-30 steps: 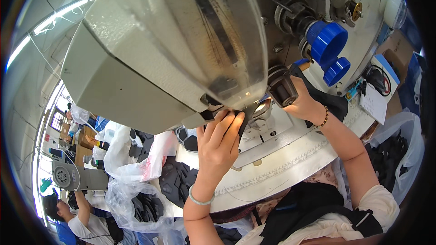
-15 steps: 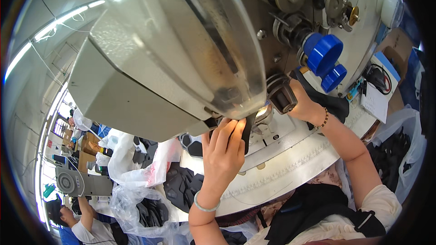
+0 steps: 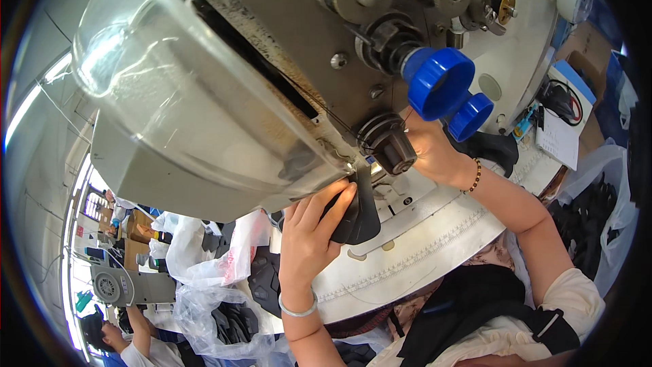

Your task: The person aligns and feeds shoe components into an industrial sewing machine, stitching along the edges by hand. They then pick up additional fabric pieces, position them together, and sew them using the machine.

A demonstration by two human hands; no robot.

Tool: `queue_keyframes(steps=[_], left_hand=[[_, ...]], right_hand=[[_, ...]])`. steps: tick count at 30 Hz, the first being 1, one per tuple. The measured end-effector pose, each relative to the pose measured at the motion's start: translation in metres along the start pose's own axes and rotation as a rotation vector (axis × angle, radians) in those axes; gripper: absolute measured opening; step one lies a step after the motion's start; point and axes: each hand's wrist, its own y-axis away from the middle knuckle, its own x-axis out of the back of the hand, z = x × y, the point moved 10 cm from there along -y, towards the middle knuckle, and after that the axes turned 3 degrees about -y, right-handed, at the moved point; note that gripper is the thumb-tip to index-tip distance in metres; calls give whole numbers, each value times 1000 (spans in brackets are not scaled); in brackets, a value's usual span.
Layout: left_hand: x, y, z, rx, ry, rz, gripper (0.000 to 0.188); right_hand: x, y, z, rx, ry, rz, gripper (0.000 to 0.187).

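My left hand [image 3: 309, 228] is closed on a flat black piece with a rounded lower corner [image 3: 361, 212], its thumb and fingers gripping the left side. The piece lies by the needle area of a sewing machine [image 3: 272, 0], beneath its clear plastic guard [image 3: 204, 105]. On the other side of the needle area is my right hand [image 3: 435, 153], its fingertips hidden behind a dark ribbed knob [image 3: 388, 146]; I cannot see whether it holds anything. Behind that wrist, more black material [image 3: 492, 151] lies on the machine bed.
Blue knobs [image 3: 440, 85] jut from the machine's face. A curved white table with a printed ruler [image 3: 401, 265] runs along the front. Plastic bags of black pieces stand left [image 3: 210, 316] and right [image 3: 601, 224]. A notepad [image 3: 558, 139] lies far right. Another person [image 3: 136, 340] works far left.
The machine head has shifted left and looms larger in view. My left hand is slightly further left and lower, and more of the black piece shows beside it. My right hand stays behind the knob.
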Motion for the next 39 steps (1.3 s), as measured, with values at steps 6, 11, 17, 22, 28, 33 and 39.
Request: queue_keyframes(steps=[6, 11, 17, 22, 28, 33, 39], left_hand=[[2, -1, 5, -14, 39, 1, 64], [4, 0, 5, -8, 25, 2, 59], [3, -2, 9, -34, -4, 5, 55], [3, -5, 11, -20, 20, 6, 50], [6, -5, 11, -34, 16, 22, 51], [4, -4, 10, -47, 0, -2, 50], [2, -6, 13, -42, -37, 20, 45]], right_hand=[[-5, 2, 4, -18, -37, -38, 23], [-7, 2, 4, 3, 6, -19, 22], [-1, 0, -3, 43, 64, 26, 19], [4, -1, -5, 57, 13, 59, 15], [2, 0, -4, 65, 67, 70, 13], [4, 0, -7, 63, 58, 102, 15], [3, 2, 13, -58, -53, 71, 17]])
